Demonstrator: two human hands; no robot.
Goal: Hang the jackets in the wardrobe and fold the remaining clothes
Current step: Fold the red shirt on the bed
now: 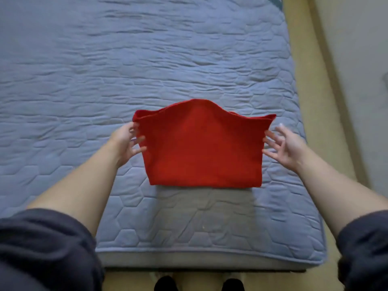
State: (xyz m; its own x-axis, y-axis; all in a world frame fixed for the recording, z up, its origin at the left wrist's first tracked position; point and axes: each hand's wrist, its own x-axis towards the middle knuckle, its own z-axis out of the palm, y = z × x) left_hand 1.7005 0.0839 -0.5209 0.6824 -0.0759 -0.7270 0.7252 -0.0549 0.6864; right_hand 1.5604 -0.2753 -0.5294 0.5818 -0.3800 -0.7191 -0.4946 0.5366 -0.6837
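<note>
A red folded garment [201,145] sits over the middle of the blue quilted mattress [105,70], and a grey shadow falls on the mattress just in front of its near edge. My left hand [128,141] is at the garment's left edge, with relaxed fingers touching the cloth. At the right edge, my right hand [283,143] has its fingers spread, the tips at or just off the cloth. Neither hand grips the garment. No jackets or other clothes are in view.
The mattress's near edge [210,252] runs across the bottom, with my dark shoes [165,283] on the floor below it. A beige floor strip [315,101] and a pale wall run along the bed's right side. My dark sleeves fill the lower corners.
</note>
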